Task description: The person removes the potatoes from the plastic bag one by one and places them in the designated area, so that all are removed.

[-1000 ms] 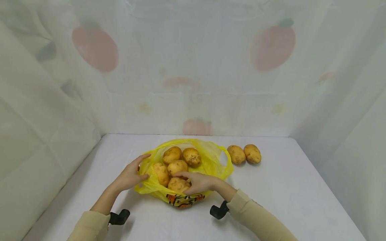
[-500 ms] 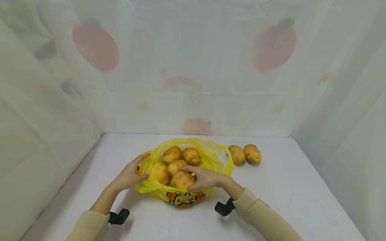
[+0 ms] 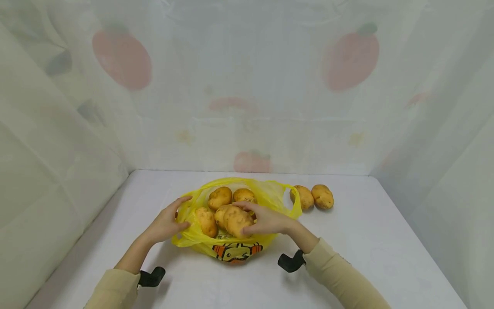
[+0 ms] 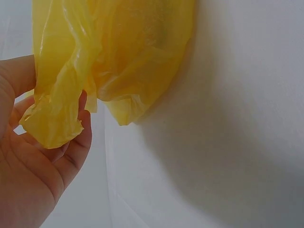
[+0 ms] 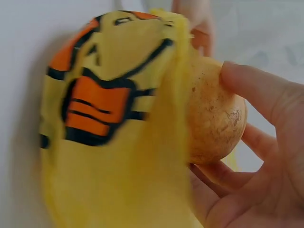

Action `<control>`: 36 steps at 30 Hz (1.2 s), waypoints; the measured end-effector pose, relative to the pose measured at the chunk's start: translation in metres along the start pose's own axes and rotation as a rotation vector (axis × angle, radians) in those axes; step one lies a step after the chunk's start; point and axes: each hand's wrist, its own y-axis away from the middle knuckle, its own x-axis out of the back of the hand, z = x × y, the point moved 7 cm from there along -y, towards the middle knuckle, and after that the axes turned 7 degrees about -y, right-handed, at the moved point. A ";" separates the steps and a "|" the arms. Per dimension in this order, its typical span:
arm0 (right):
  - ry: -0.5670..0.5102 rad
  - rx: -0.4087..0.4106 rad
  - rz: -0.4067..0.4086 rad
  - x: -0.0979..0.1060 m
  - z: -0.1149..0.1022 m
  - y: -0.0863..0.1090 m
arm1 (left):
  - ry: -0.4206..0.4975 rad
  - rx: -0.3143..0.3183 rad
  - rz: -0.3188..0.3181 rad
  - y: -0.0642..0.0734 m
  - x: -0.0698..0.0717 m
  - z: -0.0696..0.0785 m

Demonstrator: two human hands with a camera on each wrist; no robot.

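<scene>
A yellow plastic bag (image 3: 272,201) stands with its mouth spread on the white table, an orange and black print on its near side. Several potatoes lie inside, among them one potato (image 3: 206,222) at the left. My left hand (image 3: 166,221) holds the bag's left edge; in the left wrist view, fingers curl around a hanging fold of the plastic. Over the bag's mouth my right hand (image 3: 266,219) grips another potato (image 3: 237,221) between thumb and fingers. The right wrist view shows this gripped potato (image 5: 213,114) at the bag's rim, partly hidden behind the plastic.
Two potatoes, one (image 3: 304,197) beside the bag's right handle and one (image 3: 322,197) further right, lie on the table (image 3: 347,249). Pale curtains (image 3: 251,128) with fruit prints enclose the back and sides. A black wrist-mounted piece (image 3: 291,261) sits below each forearm.
My right hand has lifted the potato from the near part of the bag and moved it slightly up and to the right. The left hand has stayed at the bag's left edge.
</scene>
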 end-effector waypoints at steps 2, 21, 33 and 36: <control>-0.009 -0.002 0.026 0.006 -0.002 0.002 | 0.000 0.003 -0.001 0.000 0.000 -0.001; -0.021 0.009 0.137 0.052 -0.020 0.025 | -0.009 0.020 -0.003 0.001 -0.002 -0.002; -0.050 -0.045 0.222 0.083 -0.017 0.056 | -0.003 -0.004 0.001 0.001 -0.002 -0.001; -0.094 -0.050 0.239 0.091 -0.015 0.066 | 0.002 -0.002 0.000 0.001 -0.002 -0.001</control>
